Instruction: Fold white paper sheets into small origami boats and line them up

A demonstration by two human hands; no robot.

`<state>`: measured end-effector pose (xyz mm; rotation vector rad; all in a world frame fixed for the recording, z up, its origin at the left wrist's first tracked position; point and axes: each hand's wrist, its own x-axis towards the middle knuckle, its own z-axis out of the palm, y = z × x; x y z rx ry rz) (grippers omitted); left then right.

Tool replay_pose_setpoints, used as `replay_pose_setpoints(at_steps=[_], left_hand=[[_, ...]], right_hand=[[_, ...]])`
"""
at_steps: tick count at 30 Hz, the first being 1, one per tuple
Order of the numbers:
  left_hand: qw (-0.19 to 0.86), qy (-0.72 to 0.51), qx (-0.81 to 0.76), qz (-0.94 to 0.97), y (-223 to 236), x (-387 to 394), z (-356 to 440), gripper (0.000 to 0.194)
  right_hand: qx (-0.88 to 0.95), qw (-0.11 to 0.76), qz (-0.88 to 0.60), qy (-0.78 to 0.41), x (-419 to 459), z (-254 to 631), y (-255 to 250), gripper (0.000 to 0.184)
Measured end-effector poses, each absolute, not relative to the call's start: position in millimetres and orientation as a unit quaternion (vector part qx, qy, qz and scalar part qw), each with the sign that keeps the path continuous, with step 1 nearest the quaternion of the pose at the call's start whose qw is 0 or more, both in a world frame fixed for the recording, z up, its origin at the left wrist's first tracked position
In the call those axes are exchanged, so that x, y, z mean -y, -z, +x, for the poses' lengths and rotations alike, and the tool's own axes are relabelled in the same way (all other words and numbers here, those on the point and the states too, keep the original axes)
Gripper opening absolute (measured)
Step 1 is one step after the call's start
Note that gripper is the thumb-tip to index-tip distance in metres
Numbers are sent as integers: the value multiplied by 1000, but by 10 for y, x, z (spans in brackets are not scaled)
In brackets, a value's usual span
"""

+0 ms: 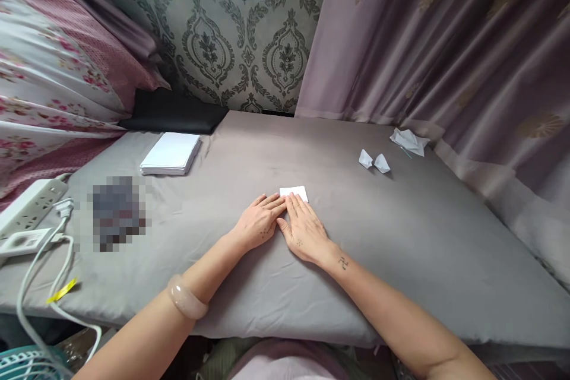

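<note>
A small folded piece of white paper (pixel 297 191) lies flat on the grey cloth of the table, partly covered by my fingers. My right hand (pixel 303 227) is laid flat over it, fingers stretched out and pressing on the paper. Just beside it, my left hand (pixel 262 221) rests with its fingers extended, their tips meeting the paper's left edge and the right hand's fingers. Both palms face down, and the near part of the paper is hidden under them.
A stack of white paper (pixel 171 153) sits at the back left, before a black folded cloth (pixel 178 110). Two small folded paper pieces (pixel 366 158) and crumpled papers (pixel 409 141) lie to the right. A power strip (pixel 33 206) with cables stands at the left edge, near a blurred-out object (pixel 118 211).
</note>
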<state>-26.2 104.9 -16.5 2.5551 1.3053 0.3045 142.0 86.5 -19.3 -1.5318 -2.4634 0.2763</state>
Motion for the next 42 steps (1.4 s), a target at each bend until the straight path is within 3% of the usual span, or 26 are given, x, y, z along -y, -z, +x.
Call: replay_pose_setpoints(at_steps=[10, 16, 22, 26, 29, 32, 36, 42], left_hand=[[146, -158, -502, 838, 82, -1046, -281, 46], [270, -249, -672, 643, 50, -1329, -90, 24], [237, -282, -693, 620, 148, -1357, 30, 15], [233, -316, -676, 623, 173, -1326, 44, 8], [143, -366, -622, 677, 180, -1303, 60, 5], [23, -367, -541, 756, 171, -1262, 80, 11], [-33, -315, -471, 823, 143, -1206, 87, 19], [17, -250, -466, 849, 206, -1201, 16, 29]], right_hand=[[809, 94, -580, -18, -835, 1521, 240, 66], [798, 78, -597, 15, -982, 1534, 75, 38], [792, 110, -600, 11, -1094, 1542, 67, 25], [794, 187, -579, 8, -1186, 1563, 158, 39], [801, 271, -531, 52, -1284, 1583, 170, 46], [796, 329, -498, 101, -1348, 1610, 142, 27], [810, 341, -461, 125, -1359, 1652, 118, 19], [847, 319, -396, 156, -1292, 1704, 135, 18]])
